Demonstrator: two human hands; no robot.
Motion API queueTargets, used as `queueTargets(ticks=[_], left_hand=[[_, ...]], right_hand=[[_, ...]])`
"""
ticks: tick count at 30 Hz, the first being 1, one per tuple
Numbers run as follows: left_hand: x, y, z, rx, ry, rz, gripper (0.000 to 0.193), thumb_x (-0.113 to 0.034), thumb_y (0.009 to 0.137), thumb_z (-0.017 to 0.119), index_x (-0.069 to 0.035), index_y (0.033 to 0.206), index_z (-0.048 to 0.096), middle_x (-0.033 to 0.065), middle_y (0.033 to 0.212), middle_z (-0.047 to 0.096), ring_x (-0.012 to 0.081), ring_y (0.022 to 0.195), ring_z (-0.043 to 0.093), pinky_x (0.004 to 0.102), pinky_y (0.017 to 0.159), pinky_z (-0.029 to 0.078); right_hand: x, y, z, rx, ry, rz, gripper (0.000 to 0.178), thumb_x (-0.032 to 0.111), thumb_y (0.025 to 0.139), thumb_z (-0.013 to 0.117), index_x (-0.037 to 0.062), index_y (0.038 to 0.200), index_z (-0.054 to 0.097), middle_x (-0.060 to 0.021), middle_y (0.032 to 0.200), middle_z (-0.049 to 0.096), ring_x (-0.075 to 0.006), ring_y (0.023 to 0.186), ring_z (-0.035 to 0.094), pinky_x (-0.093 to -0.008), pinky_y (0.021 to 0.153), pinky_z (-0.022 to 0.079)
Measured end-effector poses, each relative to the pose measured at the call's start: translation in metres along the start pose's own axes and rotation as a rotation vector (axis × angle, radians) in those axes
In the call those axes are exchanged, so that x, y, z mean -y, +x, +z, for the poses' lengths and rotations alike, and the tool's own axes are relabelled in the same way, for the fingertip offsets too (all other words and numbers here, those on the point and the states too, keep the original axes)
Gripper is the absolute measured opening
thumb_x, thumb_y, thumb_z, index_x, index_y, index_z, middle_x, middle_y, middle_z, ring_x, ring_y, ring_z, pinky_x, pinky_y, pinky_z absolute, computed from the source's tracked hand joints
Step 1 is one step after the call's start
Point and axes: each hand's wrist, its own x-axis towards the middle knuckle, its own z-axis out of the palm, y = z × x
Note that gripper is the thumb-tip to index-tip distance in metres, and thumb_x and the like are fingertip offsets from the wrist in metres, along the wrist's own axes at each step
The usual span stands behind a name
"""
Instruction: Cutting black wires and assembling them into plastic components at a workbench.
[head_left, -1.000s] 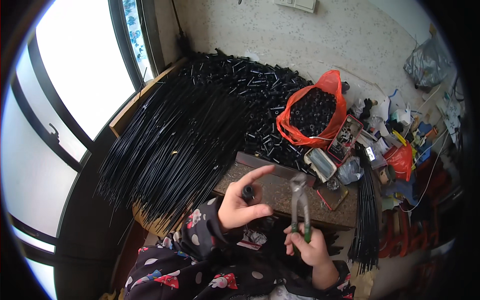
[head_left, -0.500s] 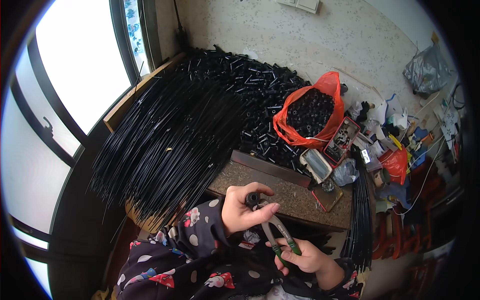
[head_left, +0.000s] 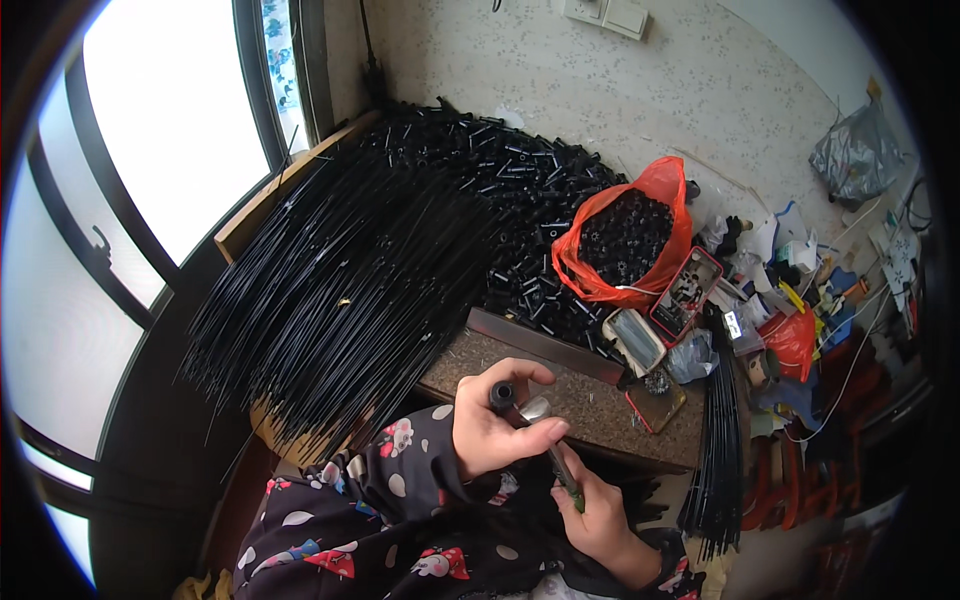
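My left hand (head_left: pixel 483 432) grips a short black tube (head_left: pixel 502 396), its round open end facing up between thumb and forefinger. My right hand (head_left: pixel 603 520) is closed round the handles of green-handled pliers (head_left: pixel 567 480), now seen nearly edge-on. The pliers' silver head (head_left: pixel 535 408) lies right beside the tube, partly behind my left thumb; whether the jaws touch the tube cannot be made out. Both hands are over my lap, at the near edge of a speckled brown tabletop (head_left: pixel 480 362).
Long thin black rods (head_left: pixel 330 290) cover the left of the table. Behind them lie heaped black tubes (head_left: pixel 530 160). A red plastic bag (head_left: pixel 672 190) holds small black parts. Nearby are a red-rimmed box (head_left: pixel 690 290), a pale tray (head_left: pixel 635 340) and a hanging rod bundle (head_left: pixel 715 450).
The pliers have turned from a broadside view with spread handles to nearly edge-on. My right hand has rotated with them. My left hand keeps the tube in almost the same place.
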Motion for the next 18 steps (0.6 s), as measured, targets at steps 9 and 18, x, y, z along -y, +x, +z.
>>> queueTargets(ticks=[9, 18], left_hand=[[0.000, -0.010, 0.003, -0.049, -0.072, -0.107, 0.039, -0.019, 0.075, 0.067, 0.004, 0.104, 0.053, -0.0031, 0.067, 0.052, 0.0019, 0.059, 0.043, 0.0167, 0.053, 0.033], [0.014, -0.012, 0.004, 0.103, -0.199, -0.052, 0.043, -0.033, 0.088, 0.053, 0.008, 0.102, 0.053, -0.0042, 0.056, 0.041, 0.0030, 0.049, 0.033, 0.0196, 0.047, 0.025]], right_hand=[[0.002, 0.001, 0.003, 0.087, 0.191, 0.185, 0.042, 0.005, 0.082, 0.058, 0.0014, 0.122, 0.047, -0.0204, 0.109, 0.057, -0.0337, 0.099, 0.057, -0.0336, 0.078, 0.049], [-0.121, 0.013, -0.004, -0.050, -0.552, 0.351, 0.042, 0.039, 0.079, 0.060, 0.0000, 0.093, 0.054, -0.0148, 0.090, 0.051, -0.0328, 0.086, 0.054, -0.0421, 0.071, 0.046]])
